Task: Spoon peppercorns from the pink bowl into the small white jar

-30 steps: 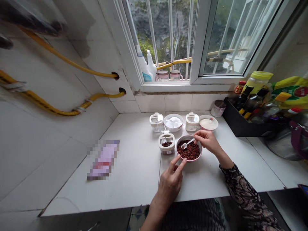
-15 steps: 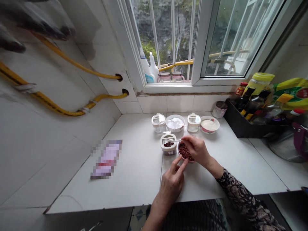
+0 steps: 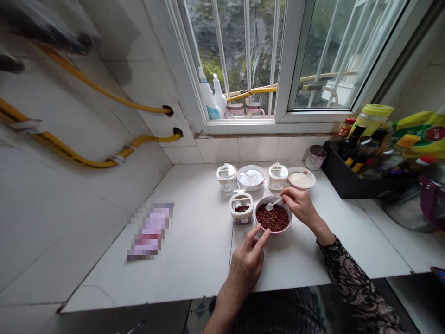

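My right hand [image 3: 299, 204] pinches the handle of a small white spoon [image 3: 273, 202]. The spoon's scoop is over the dark red, peppercorn-like grains [image 3: 274, 221] in a bowl [image 3: 290, 225]. Two spread, outstretched fingers of my left hand [image 3: 246, 262] touch the bowl's near left rim; its other fingers are partly hidden. Just left of the bowl stands a small seasoning jar [image 3: 241, 214], its clear lid raised, with similar grains inside.
Behind stand two clear jars [image 3: 226, 181] [image 3: 278, 180], a bowl of white granules [image 3: 251, 186] and a bowl of pale powder [image 3: 301, 184]. A black box of bottles [image 3: 351, 183] sits at right, near a pot [image 3: 403, 215]. A blurred purple packet [image 3: 151, 232] lies left.
My right hand has moved right with the spoon, from over the open jar to over the bowl of grains. My left hand stays at the bowl's rim.
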The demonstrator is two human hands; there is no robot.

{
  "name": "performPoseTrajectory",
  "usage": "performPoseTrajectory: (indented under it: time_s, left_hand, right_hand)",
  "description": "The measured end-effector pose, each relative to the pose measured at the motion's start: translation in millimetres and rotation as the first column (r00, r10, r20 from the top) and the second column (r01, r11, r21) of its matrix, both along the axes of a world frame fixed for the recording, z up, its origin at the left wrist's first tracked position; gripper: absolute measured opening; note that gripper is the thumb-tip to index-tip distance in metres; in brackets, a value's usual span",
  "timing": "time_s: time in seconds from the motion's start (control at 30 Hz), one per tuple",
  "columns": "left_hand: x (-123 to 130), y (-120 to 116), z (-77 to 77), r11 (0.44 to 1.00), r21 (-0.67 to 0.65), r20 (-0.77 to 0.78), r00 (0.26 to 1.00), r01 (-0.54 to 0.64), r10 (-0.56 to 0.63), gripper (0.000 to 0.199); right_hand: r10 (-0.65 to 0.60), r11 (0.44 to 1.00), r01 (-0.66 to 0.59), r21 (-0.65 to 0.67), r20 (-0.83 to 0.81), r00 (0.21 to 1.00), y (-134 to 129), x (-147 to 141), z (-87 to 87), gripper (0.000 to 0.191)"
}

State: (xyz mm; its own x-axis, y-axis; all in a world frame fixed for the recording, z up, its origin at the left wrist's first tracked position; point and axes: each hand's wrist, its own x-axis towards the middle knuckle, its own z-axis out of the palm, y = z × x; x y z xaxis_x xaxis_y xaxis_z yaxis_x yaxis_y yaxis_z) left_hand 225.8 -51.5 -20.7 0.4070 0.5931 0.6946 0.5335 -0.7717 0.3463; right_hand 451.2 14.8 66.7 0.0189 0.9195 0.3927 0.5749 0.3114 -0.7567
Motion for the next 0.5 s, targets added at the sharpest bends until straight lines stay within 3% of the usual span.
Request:
performPoseTrajectory:
  time_s: [0.3,0.5]
  left_hand:
    - [0.0,0.3,-0.2,1.0,0.006,-0.006,1.0,0.004,-0.004,0.06]
    - [-0.8,0.6,-0.8,1.0,-0.004,-0.005,1.0,0.008,-0.008,0.062]
  right_hand:
    - [-0.08,0.975,0.003,-0.222,-0.341,0.937,3.9,-0.4,-1.3,0.02]
    - [-0.081,0.961,-0.053,-0.271,-0.46,0.884,4.1,0.8,3.7,0.023]
